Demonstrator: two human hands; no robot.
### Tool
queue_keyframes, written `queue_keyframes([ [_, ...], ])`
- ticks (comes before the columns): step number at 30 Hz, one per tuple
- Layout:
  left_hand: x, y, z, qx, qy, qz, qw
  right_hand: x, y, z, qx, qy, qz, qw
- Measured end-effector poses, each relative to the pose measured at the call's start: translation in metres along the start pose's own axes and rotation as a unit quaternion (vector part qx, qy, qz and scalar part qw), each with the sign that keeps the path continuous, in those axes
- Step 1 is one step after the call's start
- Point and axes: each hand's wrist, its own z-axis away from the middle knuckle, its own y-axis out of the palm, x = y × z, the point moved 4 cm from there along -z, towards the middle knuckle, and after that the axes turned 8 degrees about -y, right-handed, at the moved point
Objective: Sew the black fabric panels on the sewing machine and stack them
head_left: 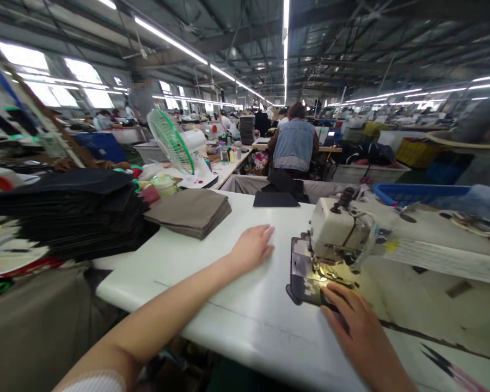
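My left hand (252,249) is stretched over the white sewing table (237,310), its fingers extended and nothing visible in them. To its right stands a cream sewing machine (343,228), with a lit needle area and a worn metal plate (304,269). At the front edge of that plate rests my right hand (353,321), thumb and fingers apart. A dark patch shows between its fingers, and I cannot tell if it is part of the machine. Left of my left hand lies a stack of grey-brown fabric pieces (191,209). Black fabric pieces (276,198) lie at the table's far edge.
A tall stack of black fabric (73,212) is at the left. Behind it stands a green-and-white fan (179,144). Thread snips (449,367) lie at the lower right. Beyond the machine is a blue basket (416,193). A person in a denim vest (294,144) sits ahead.
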Motion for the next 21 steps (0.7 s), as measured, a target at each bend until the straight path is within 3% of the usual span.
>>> queue_keyframes([
  [4,0.091,-0.050,-0.005,-0.022,-0.172,-0.036,0.984,-0.003,0.004,0.002,-0.001,-0.015,0.000,1.000],
  [6,0.132,-0.062,-0.005,-0.003,-0.226,-0.034,0.974,-0.003,0.004,0.002,-0.004,-0.019,0.002,1.000],
  [8,0.158,-0.063,-0.006,0.023,-0.242,-0.020,0.970,-0.003,0.004,0.002,-0.004,-0.022,0.004,1.000],
  [11,0.174,-0.055,-0.010,0.041,-0.244,0.018,0.969,-0.003,0.004,0.002,-0.003,-0.022,0.007,1.000],
  [15,0.188,-0.050,-0.011,0.019,-0.254,0.095,0.962,-0.003,0.004,0.003,-0.005,-0.018,0.006,1.000],
  [19,0.207,-0.062,-0.003,-0.054,-0.278,0.186,0.941,-0.005,0.005,0.004,-0.006,-0.013,0.004,1.000],
  [21,0.207,-0.072,0.001,-0.102,-0.274,0.220,0.931,-0.006,0.005,0.004,-0.006,-0.006,0.005,1.000],
])
